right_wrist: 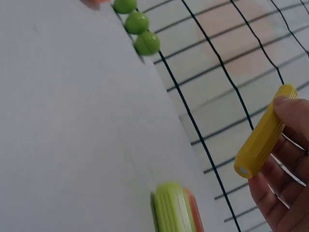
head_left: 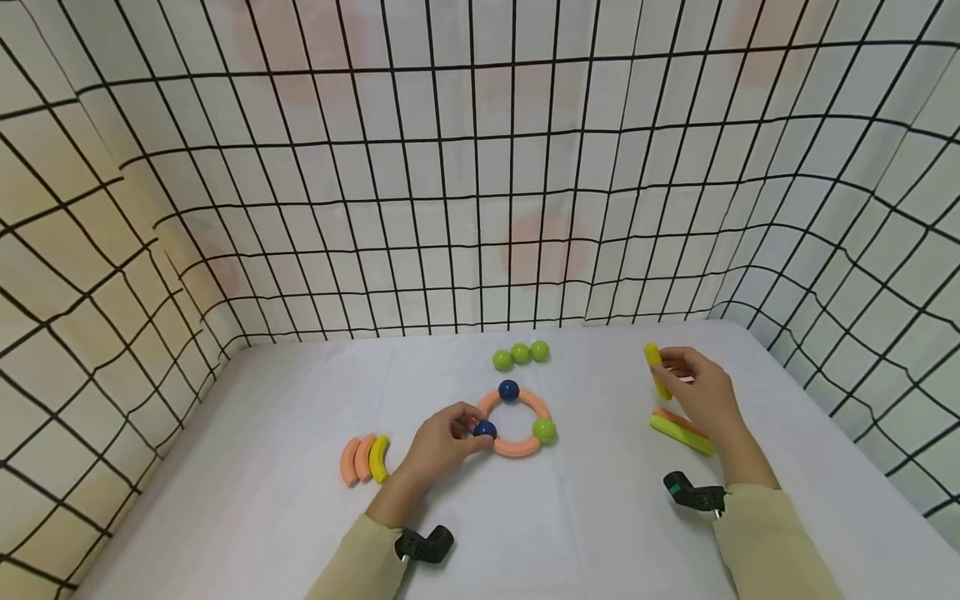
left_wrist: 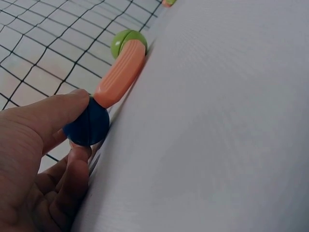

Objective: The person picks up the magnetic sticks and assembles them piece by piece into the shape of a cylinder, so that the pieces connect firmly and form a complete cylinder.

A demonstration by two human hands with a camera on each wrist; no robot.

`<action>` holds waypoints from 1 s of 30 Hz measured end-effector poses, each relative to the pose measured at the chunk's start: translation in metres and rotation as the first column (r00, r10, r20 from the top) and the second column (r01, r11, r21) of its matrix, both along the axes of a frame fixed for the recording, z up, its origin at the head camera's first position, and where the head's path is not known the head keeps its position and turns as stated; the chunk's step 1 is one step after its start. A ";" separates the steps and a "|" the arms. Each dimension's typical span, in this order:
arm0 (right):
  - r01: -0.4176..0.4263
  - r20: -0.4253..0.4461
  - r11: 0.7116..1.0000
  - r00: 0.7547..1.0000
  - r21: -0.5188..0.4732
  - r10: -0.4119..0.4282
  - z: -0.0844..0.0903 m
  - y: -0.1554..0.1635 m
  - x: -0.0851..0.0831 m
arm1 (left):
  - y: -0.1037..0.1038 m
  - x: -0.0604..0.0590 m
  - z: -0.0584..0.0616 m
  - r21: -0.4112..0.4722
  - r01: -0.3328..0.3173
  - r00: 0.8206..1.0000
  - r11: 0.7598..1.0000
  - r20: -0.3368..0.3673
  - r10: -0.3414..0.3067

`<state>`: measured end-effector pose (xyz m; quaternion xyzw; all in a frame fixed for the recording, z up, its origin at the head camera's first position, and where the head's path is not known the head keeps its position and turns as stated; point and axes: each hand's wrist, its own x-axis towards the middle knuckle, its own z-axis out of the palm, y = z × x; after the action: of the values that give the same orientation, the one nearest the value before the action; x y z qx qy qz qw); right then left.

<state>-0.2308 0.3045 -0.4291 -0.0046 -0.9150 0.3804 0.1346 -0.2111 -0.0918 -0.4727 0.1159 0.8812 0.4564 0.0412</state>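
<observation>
My left hand (head_left: 444, 442) pinches a dark blue ball (left_wrist: 88, 124) between thumb and fingers. That ball is part of a ring on the table, made of curved orange rods (head_left: 516, 448), another blue ball (head_left: 508, 390) and a green ball (head_left: 545, 430). In the left wrist view an orange rod (left_wrist: 120, 75) runs from the held ball to the green one. Over on the right, my right hand (head_left: 697, 385) holds a straight yellow rod (right_wrist: 264, 135) by thumb and fingers, raised above the table. Just below that hand lie a green rod (head_left: 681, 435) and an orange rod (head_left: 667, 414), side by side.
Three green balls (head_left: 521, 353) sit in a row behind the ring. Left of my left hand lie two curved orange rods (head_left: 349, 462) and a curved yellow rod (head_left: 378, 459). A black wire grid (head_left: 480, 192) encloses the white table (head_left: 285, 400) at the back and sides.
</observation>
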 end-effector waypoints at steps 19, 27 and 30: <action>-0.236 -0.013 0.964 0.972 -0.119 0.236 0.007 -0.083 -0.028 | 0.000 -0.003 -0.001 -0.010 0.016 1.000 1.000 -0.018 -0.017; -0.293 -0.010 0.943 0.955 -0.160 0.296 0.003 -0.111 -0.031 | 0.000 -0.002 0.000 0.000 0.027 1.000 1.000 -0.003 -0.027; -0.304 -0.013 0.936 0.952 -0.179 0.306 0.003 -0.120 -0.032 | 0.000 -0.002 0.001 0.001 0.025 1.000 1.000 -0.003 -0.025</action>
<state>-0.2632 0.1840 -0.4262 0.1223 -0.8677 0.4772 0.0663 -0.2130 -0.0920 -0.4716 0.1276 0.8797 0.4559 0.0453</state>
